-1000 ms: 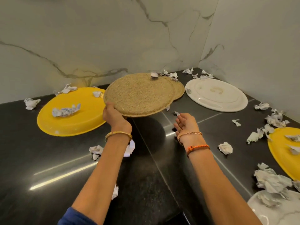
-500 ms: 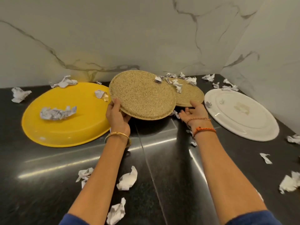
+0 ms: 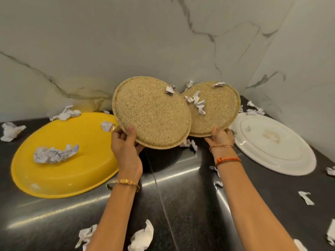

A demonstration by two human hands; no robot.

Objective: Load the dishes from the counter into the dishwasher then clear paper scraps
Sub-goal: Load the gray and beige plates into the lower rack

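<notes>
My left hand (image 3: 126, 147) grips the near rim of a tan speckled plate (image 3: 150, 113), thumb on top, and holds it tilted up above the black counter (image 3: 174, 205). One paper scrap (image 3: 170, 89) clings near its far edge. My right hand (image 3: 220, 137) grips the near rim of a second tan plate (image 3: 215, 115), also tilted up, with several crumpled scraps (image 3: 196, 102) on it. The left plate overlaps the front of the right one.
A large yellow plate (image 3: 72, 171) with a crumpled paper (image 3: 54, 155) lies at the left. A white oval platter (image 3: 282, 153) lies at the right. Paper scraps (image 3: 141, 238) litter the counter. Marble walls meet in a corner behind the plates.
My right hand has taken hold of the second tan plate and raised its near edge. Both plates now tilt more steeply, and the view has moved closer.
</notes>
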